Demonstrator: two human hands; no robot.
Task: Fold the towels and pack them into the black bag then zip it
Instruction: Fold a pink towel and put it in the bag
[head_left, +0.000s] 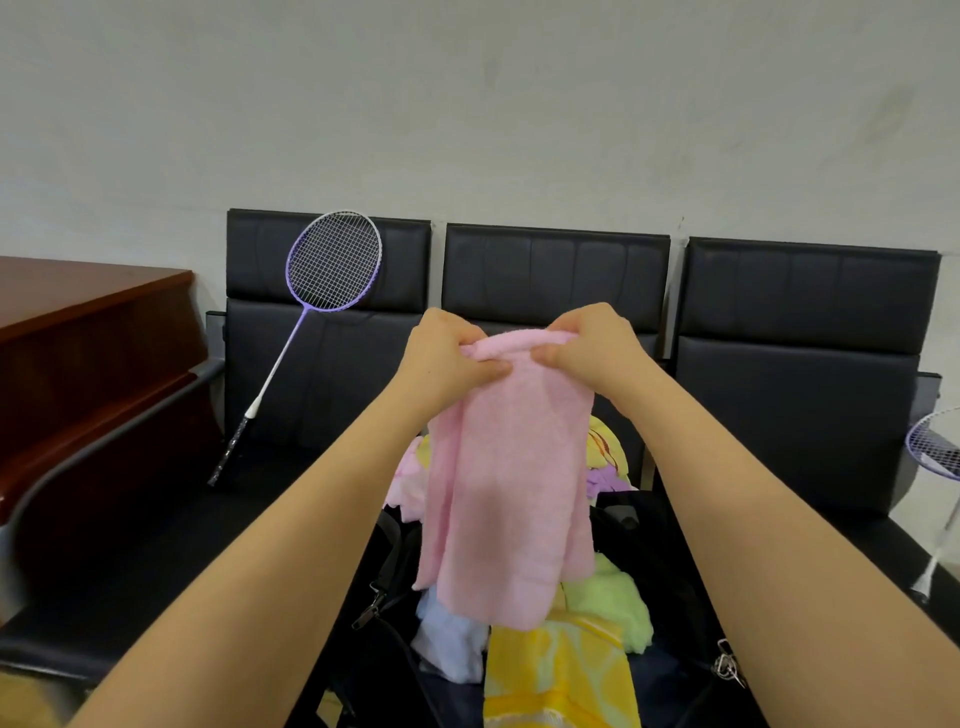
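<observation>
1. Pinching the top fold of the pink towel (511, 467), the left hand (447, 358) has its thumb pressed against the near face and its fingers curled over the far side.
2. The right hand (592, 348) grips the same top edge just beside the left, thumb in front, knuckles up; both forearms reach straight out from the lower corners.
3. The pink towel hangs doubled and vertical from the two hands, its lower end dangling above the black bag (395, 597).
4. Under the pink towel, in and on the open bag, lie a yellow towel (561, 675), a green towel (613, 597) and a pale blue towel (447, 639); how they are folded is hard to tell.
5. Behind the pink towel more cloth, pale pink and lilac, is mostly hidden.
6. Left of the pink towel a purple racket (322, 291) leans on the black seats (805, 332); to the right a second racket (935, 452) is cut off by the frame edge.
</observation>
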